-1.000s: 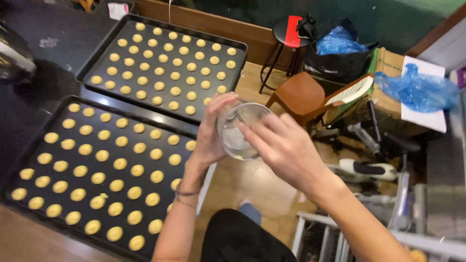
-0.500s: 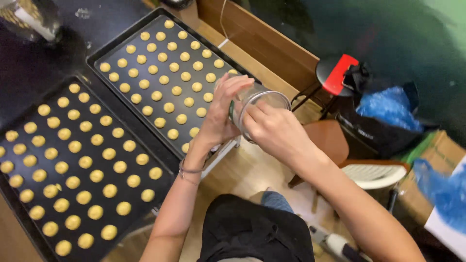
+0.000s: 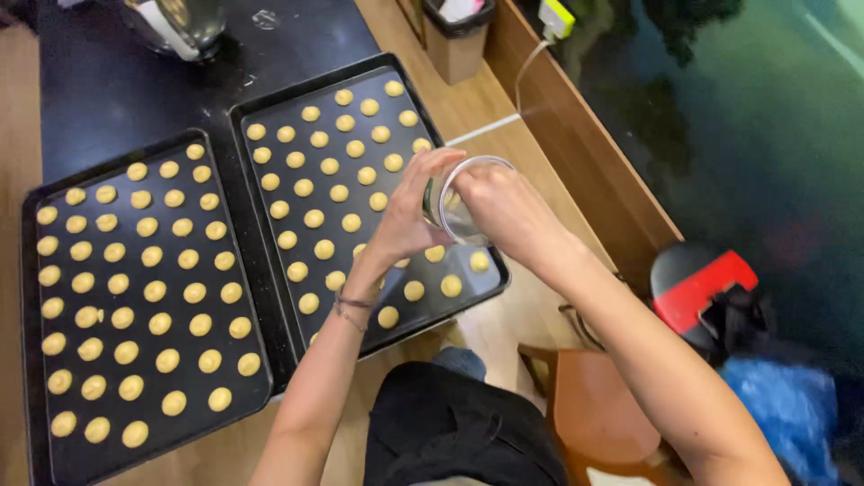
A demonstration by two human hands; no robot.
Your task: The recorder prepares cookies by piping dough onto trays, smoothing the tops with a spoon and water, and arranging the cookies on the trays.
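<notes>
Clear cup [image 3: 463,200] lay tilted on its side, mouth toward the camera, above right tray [image 3: 270,117] | left hand [image 3: 409,216] fingers curled on its rim | right hand [image 3: 504,209] closed around its wall | 1 cup, 2 dark trays, left tray [image 3: 31,297] beside, both carrying rows of dough balls [image 3: 315,218]

Two black baking trays [image 3: 144,157] of dough balls [image 3: 195,292], two hands [image 3: 405,216], one clear container [image 3: 459,211]
</notes>
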